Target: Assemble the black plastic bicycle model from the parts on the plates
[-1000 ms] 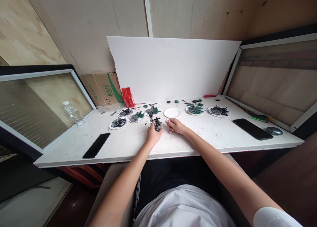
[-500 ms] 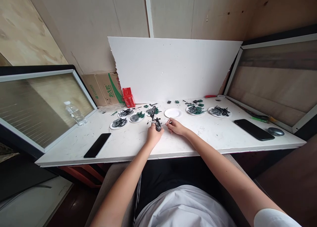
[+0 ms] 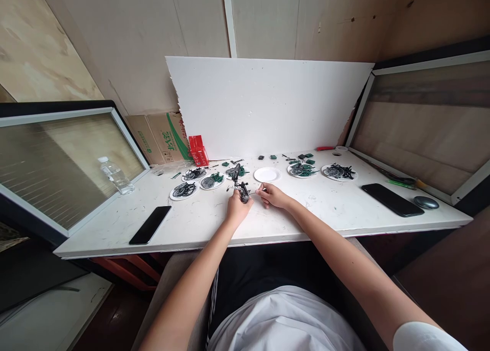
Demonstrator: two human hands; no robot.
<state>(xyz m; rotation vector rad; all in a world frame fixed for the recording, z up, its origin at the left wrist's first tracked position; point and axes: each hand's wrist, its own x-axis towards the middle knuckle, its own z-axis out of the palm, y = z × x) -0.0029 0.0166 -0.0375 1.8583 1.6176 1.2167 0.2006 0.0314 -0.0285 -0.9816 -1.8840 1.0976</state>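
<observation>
My left hand (image 3: 238, 209) is closed around a small black model bicycle (image 3: 242, 190), held above the table in front of me. Its handlebar and a dark wheel stick up past the fingers; the lower part is hidden by the hand. To the right, my right hand (image 3: 271, 195) pinches a thin rod (image 3: 254, 192) that points left at the bicycle. Whether the rod's tip touches it is too small to tell. Just behind the hands lies a white paper plate (image 3: 267, 175). Left of it, a plate of green and black parts (image 3: 236, 172) is partly covered by the bicycle.
More plates of parts stand left (image 3: 184, 190) and right (image 3: 340, 173). A phone (image 3: 150, 225) lies left; another phone (image 3: 391, 200) and a mouse (image 3: 426, 202) lie right. A water bottle (image 3: 116, 175), a red box (image 3: 198, 151) and a white board (image 3: 268, 106) edge the table (image 3: 306, 216).
Almost nothing differs. The right hand's fingers have shifted very slightly around the rod; the left hand keeps the model bicycle in the same place.
</observation>
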